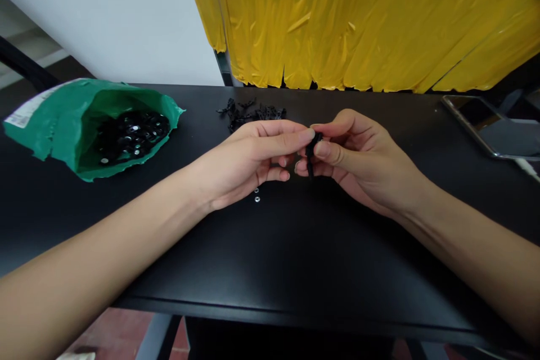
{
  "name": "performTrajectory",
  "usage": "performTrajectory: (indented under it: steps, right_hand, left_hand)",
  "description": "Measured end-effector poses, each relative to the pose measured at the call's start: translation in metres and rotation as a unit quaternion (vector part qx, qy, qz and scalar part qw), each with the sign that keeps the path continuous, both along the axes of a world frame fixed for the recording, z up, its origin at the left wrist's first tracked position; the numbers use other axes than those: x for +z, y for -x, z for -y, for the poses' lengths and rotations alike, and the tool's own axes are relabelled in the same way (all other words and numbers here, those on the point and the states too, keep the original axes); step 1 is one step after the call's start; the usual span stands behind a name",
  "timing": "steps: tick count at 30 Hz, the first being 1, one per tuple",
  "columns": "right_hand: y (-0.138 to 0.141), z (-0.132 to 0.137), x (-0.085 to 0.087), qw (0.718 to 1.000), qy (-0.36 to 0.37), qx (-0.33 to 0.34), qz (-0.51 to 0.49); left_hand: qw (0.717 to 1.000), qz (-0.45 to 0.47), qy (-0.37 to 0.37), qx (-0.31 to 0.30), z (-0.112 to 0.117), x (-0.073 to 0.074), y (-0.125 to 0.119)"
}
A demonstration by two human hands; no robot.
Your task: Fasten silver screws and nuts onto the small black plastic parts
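Both my hands meet above the middle of the black table (270, 259). My right hand (358, 154) pinches a small black plastic part (311, 153) between thumb and forefinger. My left hand (253, 160) has its fingers curled, and its fingertips press on the same part from the left. Two small silver nuts (256, 195) lie on the table just under my left hand. A heap of small black parts (248, 113) lies behind my hands.
An open green bag (63, 124) holding many black round pieces (130, 135) lies at the left. A phone (493, 126) rests at the right edge of the table. Yellow plastic sheeting (363, 17) hangs behind the table.
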State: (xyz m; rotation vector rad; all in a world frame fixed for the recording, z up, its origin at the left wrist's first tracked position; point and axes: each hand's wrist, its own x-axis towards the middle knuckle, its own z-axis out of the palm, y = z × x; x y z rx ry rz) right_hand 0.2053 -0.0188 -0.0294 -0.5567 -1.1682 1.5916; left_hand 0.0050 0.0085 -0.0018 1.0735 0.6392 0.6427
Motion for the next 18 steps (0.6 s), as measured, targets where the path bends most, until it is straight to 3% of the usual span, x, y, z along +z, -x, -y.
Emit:
performTrajectory:
  steps: [12,18]
  right_hand:
    - [-0.0015,0.0040,0.0038,0.993,0.056,0.100,-0.023]
    - [0.0000,0.0048,0.0045,0.995,0.046,0.088,-0.027]
  left_hand:
    - [1.000,0.001,0.005,-0.006,0.0002,0.0025,0.0014]
    - [0.999,-0.037,-0.038,0.001,-0.0023,0.0064,0.0038]
